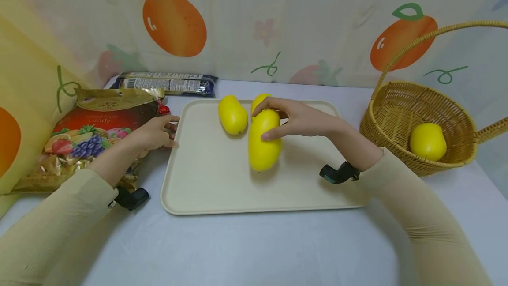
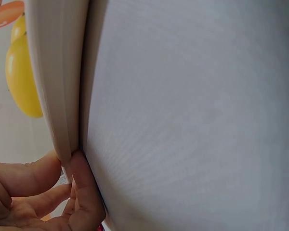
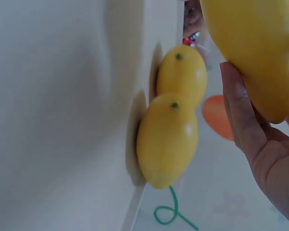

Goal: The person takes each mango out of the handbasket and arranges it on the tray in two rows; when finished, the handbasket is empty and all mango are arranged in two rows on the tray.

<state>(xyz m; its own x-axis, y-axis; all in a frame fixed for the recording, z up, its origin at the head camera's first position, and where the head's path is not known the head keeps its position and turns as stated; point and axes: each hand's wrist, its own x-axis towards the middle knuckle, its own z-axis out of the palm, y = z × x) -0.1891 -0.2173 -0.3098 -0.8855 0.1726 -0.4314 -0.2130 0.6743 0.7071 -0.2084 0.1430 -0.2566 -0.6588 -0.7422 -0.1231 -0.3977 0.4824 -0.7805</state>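
My right hand (image 1: 303, 120) grips a yellow mango (image 1: 263, 156) from above, thumb on its near side; the fruit hangs tilted over a cream tray (image 1: 210, 184). Two more mangoes lie at the tray's back: one mango (image 1: 232, 114) to the left, another mango (image 1: 259, 99) partly hidden behind the right hand. In the right wrist view, the front mango (image 3: 167, 142) overlaps the back mango (image 3: 183, 72), and the held mango (image 3: 260, 53) is above my fingers. My left hand (image 1: 155, 135) pinches the tray's left rim; in the left wrist view its thumb and fingers (image 2: 31, 180) close on that edge.
A wicker basket (image 1: 420, 94) with a tall handle stands right of the tray, one mango (image 1: 427, 141) inside. On the left lies a candy bag (image 1: 99, 131), close to my left hand. Behind it is a dark blue packet (image 1: 166, 84) against the patterned curtain (image 1: 238, 25).
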